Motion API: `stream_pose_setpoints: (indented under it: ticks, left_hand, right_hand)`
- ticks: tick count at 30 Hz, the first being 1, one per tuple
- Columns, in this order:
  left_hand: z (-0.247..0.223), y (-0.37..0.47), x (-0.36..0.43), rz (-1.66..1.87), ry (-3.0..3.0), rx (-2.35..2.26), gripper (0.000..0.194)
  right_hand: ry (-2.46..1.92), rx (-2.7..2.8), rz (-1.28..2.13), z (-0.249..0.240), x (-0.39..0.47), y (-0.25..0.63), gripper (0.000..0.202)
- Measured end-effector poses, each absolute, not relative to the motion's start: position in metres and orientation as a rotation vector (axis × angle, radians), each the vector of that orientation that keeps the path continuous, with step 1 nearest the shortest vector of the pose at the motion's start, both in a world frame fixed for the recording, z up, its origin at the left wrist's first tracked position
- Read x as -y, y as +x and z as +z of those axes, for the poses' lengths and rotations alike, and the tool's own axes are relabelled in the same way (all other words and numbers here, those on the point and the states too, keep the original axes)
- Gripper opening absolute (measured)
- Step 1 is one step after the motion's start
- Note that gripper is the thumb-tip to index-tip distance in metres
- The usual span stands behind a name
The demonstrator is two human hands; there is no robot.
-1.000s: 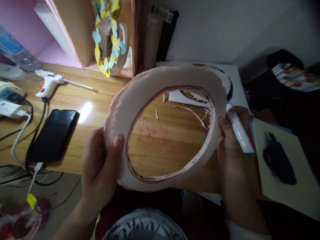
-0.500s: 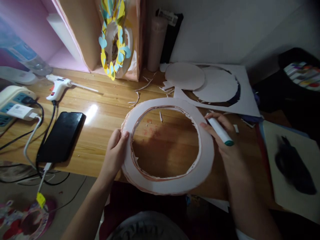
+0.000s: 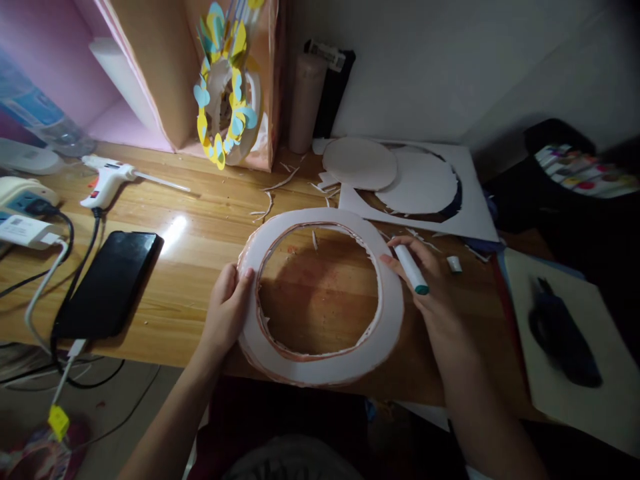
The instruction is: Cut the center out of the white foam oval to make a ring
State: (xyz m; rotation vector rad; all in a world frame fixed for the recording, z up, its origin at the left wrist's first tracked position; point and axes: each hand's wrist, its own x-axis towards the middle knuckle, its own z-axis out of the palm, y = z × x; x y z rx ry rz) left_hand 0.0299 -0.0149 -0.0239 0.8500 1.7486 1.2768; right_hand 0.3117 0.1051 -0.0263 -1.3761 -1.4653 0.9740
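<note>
A white cardboard ring [image 3: 391, 313] with an orange-brown line along its rough edges is tilted over the front of the wooden table. Wrapped around its left rim is my left hand [image 3: 227, 303], thumb on top. My right hand [image 3: 423, 277] is closed around a white marker [image 3: 409, 265] with a green end, which points down toward me. Fingertips of that same hand touch the ring's upper right edge. The marker's far tip is hidden by the fingers. Just right of this hand lies a small white cap-like piece [image 3: 454, 264].
Cut white board [image 3: 475, 200] with a loose white disc [image 3: 360, 163] lies at the back, among paper scraps. On the left are a black phone [image 3: 107, 283], a glue gun [image 3: 107, 180] and a power strip [image 3: 30, 197]. A butterfly-trimmed ring [image 3: 220, 143] hangs by the pink box.
The whole view has shifted slightly, moving the scene left and down. In my right hand the marker has turned a little steeper. Both hands stay on the ring.
</note>
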Motion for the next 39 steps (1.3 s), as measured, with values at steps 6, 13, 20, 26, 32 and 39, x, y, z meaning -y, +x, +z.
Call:
stream_pose_setpoints:
  ticks: [6,13,20,26,32,39]
  left_hand:
    - [-0.028,0.027,0.014,1.265,0.923,-1.757,0.032]
    - [-0.028,0.029,0.011,1.246,1.032,-1.861,0.034]
    - [-0.033,0.028,0.009,1.213,1.108,-1.929,0.033]
    - [-0.038,0.028,0.009,1.197,1.138,-1.938,0.032]
    - [-0.041,0.029,0.01,1.191,1.143,-1.945,0.032]
    - [-0.039,0.03,0.009,1.175,1.14,-1.944,0.032]
  right_hand:
    - [-1.373,1.467,0.999,-0.025,-0.105,0.31,0.032]
    - [-1.368,1.59,0.981,-0.036,-0.109,0.315,0.03]
    - [-1.148,1.71,0.73,-0.016,-0.087,0.285,0.021]
    - [-0.802,1.956,1.504,-0.009,-0.075,0.221,0.016]
    - [-0.665,2.091,1.547,-0.017,-0.087,0.199,0.01]
    - [-0.656,2.034,1.634,-0.016,-0.087,0.198,0.008]
